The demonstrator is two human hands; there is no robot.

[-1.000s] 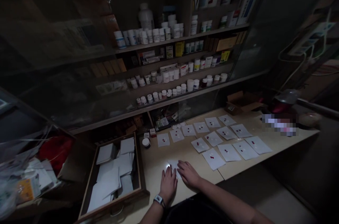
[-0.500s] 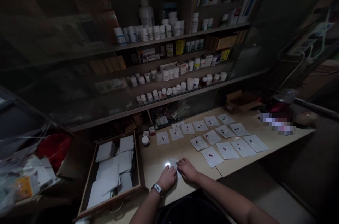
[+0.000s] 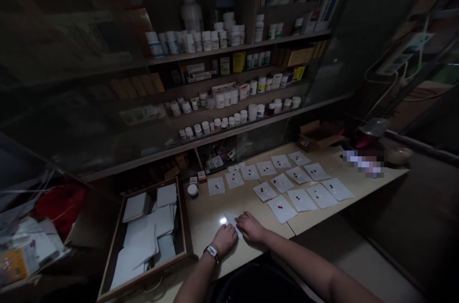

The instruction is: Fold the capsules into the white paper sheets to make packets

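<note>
Paper square [image 3: 232, 223] lies near the counter's front edge, between your hands and left of the middle of the counter. Its visible part runs at a slant, with the far end toward the left and the near end toward the front edge. Your hands cover much of it, so you can't tell its full outline.

Your left hand [image 3: 224, 239] sits at the paper's left side, its fingers bent and close together, with a watch [image 3: 212, 253] on the wrist. Your right hand [image 3: 251, 227] lies at the right side, fingers together and curved down, their tips on the paper. Neither hand is spread wide, but you can't tell whether either one is pinching the paper.

Paper sheets [image 3: 282, 209], each with red pills on it, cover the counter [image 3: 204, 226] beyond your hands in loose rows. A small white jar [image 3: 192, 190] stands near the counter's left edge. To the left, an open wooden drawer [image 3: 143, 276] holds stacked white paper [image 3: 138, 245]. Medicine bottles [image 3: 204, 41] fill the shelves behind the glass.
</note>
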